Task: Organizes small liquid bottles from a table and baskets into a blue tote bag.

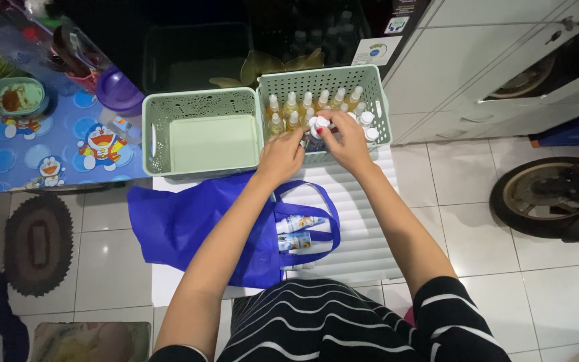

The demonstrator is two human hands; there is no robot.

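1. Two pale green baskets stand side by side along the far edge of the white table [363, 234]. The left basket [159, 127] holds nothing; the right basket [380, 100] is filled with small bottles.
2. Both hands meet at the near wall of the right basket. The left hand [281, 155] has its fingers curled round a small bottle [314, 137], mostly hidden between the hands. The right hand [343, 137] pinches the bottle's white cap [319, 123] from above with thumb and fingertips pressed together.
3. In the right basket, about ten bottles of yellow liquid [291, 105] with white tops stand upright in two rows along the far wall; the exact count cannot be told, since the hands cover some. Two or three white caps [367, 119] show at the right end.
4. A blue cloth bag [182, 221] lies flat on the table's near left part, reaching over its left edge. Two more bottles [297, 232] lie on their sides at its mouth, between the handles.
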